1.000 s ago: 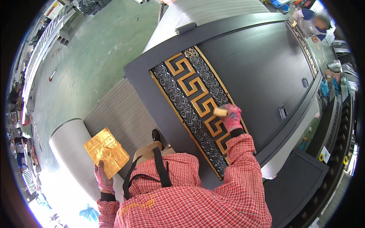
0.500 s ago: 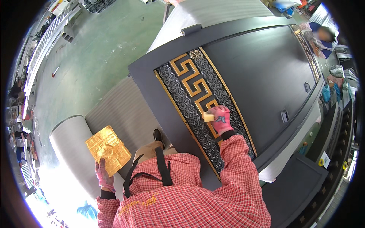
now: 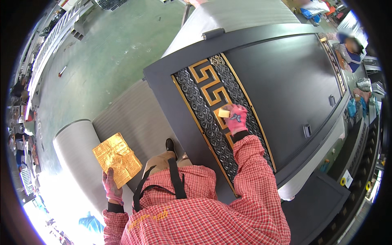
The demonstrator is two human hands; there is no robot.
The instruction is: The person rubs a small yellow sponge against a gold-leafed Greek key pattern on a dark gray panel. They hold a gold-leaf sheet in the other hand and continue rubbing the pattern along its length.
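My right hand [image 3: 237, 118], in a pink glove, is closed on a pale yellow sponge block [image 3: 223, 113]. It is over the gold key-pattern strip [image 3: 212, 90] that runs along a dark grey door panel [image 3: 281, 77]. Black scrollwork bands [image 3: 196, 98] flank the strip, edged with thin gold lines. At the lower left, my left hand [image 3: 112, 187], also gloved in pink, grips the lower edge of a crinkled, gold-coated square sheet [image 3: 117, 158], held apart from the panel. Whether the sponge touches the strip is hard to tell.
A large grey-white roll of sheet padding [image 3: 75, 141] stands left of me, its sheet [image 3: 134, 110] spread on the green floor. Another person [image 3: 349, 51] is at the panel's far right end. Handles [image 3: 307, 130] protrude from the panel. A second dark panel [image 3: 314, 204] lies lower right.
My right hand has moved the sponge slightly up along the gold strip, away from me. The view has shifted a little. My left hand still holds the gold sheet.
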